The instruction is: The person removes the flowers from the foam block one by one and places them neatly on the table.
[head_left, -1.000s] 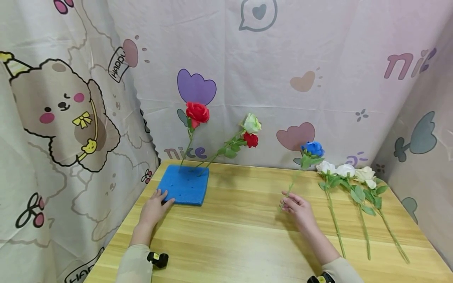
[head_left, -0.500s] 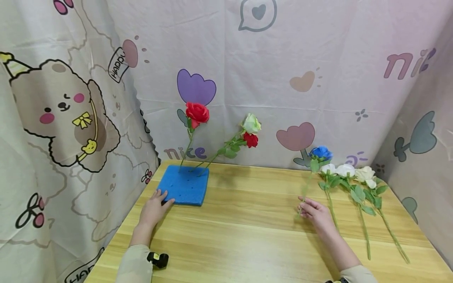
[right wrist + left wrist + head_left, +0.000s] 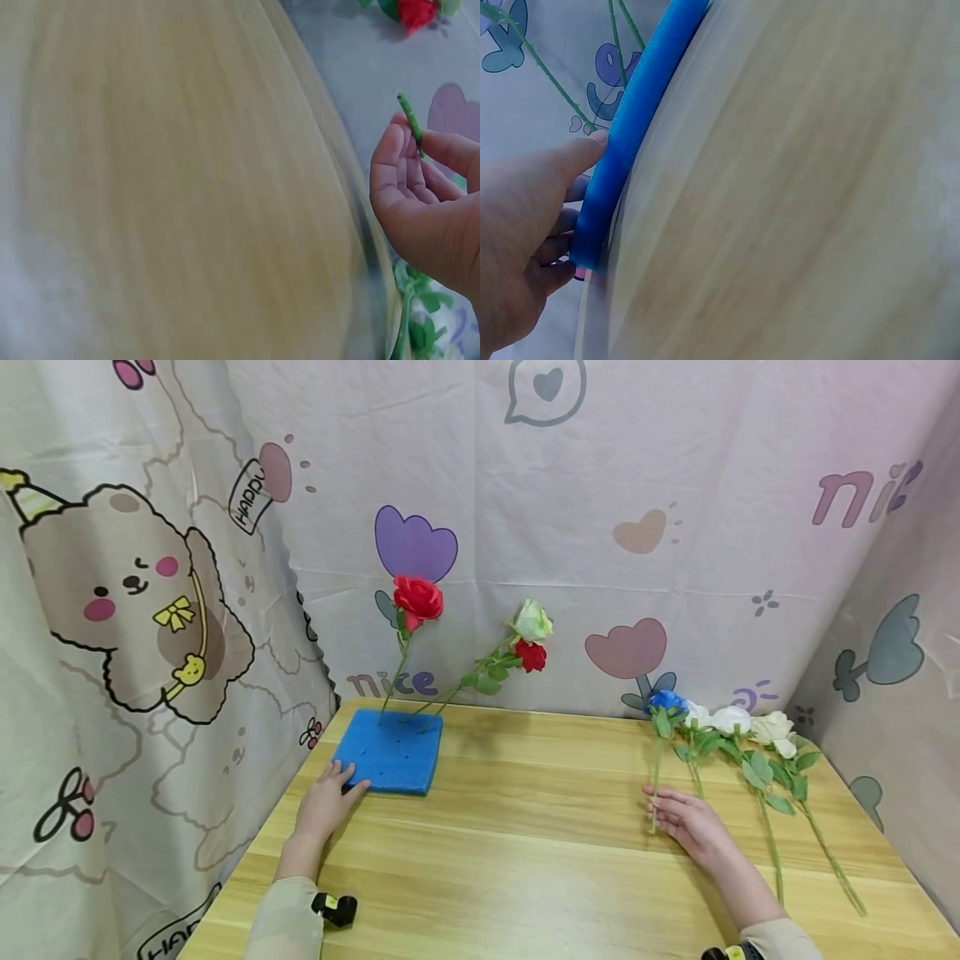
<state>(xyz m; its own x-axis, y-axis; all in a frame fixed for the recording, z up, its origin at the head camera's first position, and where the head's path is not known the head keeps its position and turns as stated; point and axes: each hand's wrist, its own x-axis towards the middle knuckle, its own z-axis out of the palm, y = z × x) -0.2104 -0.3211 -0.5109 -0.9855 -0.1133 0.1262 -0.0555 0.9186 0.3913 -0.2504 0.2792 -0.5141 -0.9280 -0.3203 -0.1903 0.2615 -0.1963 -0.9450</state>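
Note:
My right hand (image 3: 690,823) pinches the lower stem of a blue artificial rose (image 3: 666,703) between thumb and fingers. The rose stands nearly upright, its bloom beside the white roses. In the right wrist view the cut end of the green stem (image 3: 409,112) pokes out past the fingertips. At the left, my left hand (image 3: 327,800) grips the near left corner of a blue foam block (image 3: 397,768), thumb and fingers around the corner. A red rose (image 3: 418,600), a pale green rose (image 3: 533,621) and a smaller red rose (image 3: 531,656) stick up from its far part, two leaning right.
Right of the right hand, a white rose (image 3: 697,717), another white rose (image 3: 731,720) and a cream rose (image 3: 774,730) lie on the wooden table (image 3: 495,860), stems towards me. A printed curtain (image 3: 555,527) hangs close behind and at both sides.
My right hand has moved right and nearer to me with the blue rose, whose bloom is lower and close to the white roses. The left hand and foam block have stayed put.

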